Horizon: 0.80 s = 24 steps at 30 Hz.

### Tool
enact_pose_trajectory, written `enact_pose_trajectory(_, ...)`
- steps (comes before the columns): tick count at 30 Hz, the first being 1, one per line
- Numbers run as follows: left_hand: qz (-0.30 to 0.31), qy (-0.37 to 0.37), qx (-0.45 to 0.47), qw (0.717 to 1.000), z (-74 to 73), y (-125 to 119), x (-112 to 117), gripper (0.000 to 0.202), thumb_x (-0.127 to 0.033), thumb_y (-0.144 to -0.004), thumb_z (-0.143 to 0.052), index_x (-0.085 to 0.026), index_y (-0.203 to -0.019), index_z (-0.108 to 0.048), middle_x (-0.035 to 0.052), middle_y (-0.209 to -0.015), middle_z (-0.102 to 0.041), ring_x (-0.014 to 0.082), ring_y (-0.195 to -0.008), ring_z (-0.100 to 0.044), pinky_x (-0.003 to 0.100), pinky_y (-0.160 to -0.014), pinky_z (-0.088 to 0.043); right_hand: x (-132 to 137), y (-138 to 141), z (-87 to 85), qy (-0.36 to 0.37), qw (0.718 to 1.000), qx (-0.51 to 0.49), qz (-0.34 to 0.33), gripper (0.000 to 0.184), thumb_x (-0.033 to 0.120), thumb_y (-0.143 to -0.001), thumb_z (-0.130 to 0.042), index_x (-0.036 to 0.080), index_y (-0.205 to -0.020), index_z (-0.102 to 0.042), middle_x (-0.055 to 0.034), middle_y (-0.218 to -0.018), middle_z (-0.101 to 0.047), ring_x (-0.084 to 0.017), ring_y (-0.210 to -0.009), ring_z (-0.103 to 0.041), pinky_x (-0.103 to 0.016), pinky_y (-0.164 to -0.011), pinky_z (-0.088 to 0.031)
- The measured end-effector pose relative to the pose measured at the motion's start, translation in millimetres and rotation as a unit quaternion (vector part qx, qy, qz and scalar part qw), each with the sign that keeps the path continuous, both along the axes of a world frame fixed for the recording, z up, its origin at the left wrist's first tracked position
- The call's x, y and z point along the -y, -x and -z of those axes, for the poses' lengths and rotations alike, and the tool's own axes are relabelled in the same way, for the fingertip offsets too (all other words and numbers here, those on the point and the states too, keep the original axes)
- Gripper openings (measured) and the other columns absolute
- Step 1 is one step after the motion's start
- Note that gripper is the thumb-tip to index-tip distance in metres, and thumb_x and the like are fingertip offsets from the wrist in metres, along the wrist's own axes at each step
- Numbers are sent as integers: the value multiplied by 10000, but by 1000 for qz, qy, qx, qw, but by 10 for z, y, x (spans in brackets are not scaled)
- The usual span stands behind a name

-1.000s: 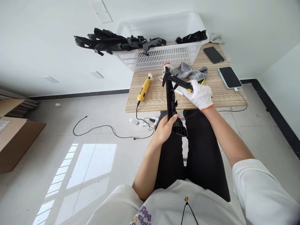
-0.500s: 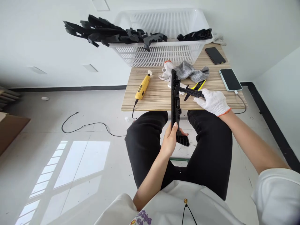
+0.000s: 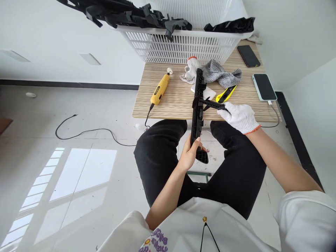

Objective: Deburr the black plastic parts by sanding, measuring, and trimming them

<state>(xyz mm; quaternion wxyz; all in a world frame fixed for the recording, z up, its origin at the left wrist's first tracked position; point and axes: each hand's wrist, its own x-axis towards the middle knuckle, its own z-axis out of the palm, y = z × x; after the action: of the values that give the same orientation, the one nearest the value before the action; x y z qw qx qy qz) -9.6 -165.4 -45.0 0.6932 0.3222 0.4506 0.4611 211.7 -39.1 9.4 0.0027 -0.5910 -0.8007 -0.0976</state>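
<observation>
My bare left hand (image 3: 190,154) grips the near end of a long black plastic part (image 3: 198,105), held upright above my lap and reaching over the table edge. My right hand (image 3: 240,117), in a white knit glove, is closed on a black caliper-like tool (image 3: 210,104) whose jaws sit against the part's middle. A yellow and black utility knife (image 3: 225,93) lies on the table just beyond the tool.
A striped wooden table (image 3: 173,101) carries a yellow rotary tool (image 3: 159,90) with a cord, a white glove (image 3: 191,70), a grey cloth (image 3: 219,73), two phones (image 3: 264,86) and a white basket (image 3: 183,43) with black plastic parts (image 3: 126,14) across its rim.
The view has tilted down and nearer. The black part has turned more upright, and the tool in my right hand has slid lower along it, toward its middle.
</observation>
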Motion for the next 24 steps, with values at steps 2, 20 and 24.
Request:
enact_pose_trajectory(2,-4,1,-3,1000,9,8,-3,395,-527,-937,-610,-236,-1203,-577,-79,-698,-465,179,-686,-708,368,-788,-606,8,32,-8,6,1000,0,8,665,656,-981,-314,141,-1073,-724,-122,-767,-735,-235,-652,-625,-318,-593,-192)
enact_pose_trajectory(20,85,-80,-200,973,-35,133,85,416,-481,-844,-767,-280,-1097,-503,-41,-807,-572,174,-736,-626,306,-691,-500,84,139,-65,23,999,-24,-3,655,736,-931,-343,203,-887,-722,-116,-696,-704,-282,-667,-629,-342,-600,-238)
enact_pose_trajectory(24,63,-57,-121,989,-35,85,82,363,-431,-909,-712,-271,-1128,-470,-51,-810,-565,175,-773,-707,335,-778,-558,94,110,-100,11,999,-18,27,561,666,-930,-398,204,-903,-715,-129,-685,-690,-278,-645,-611,-363,-606,-251)
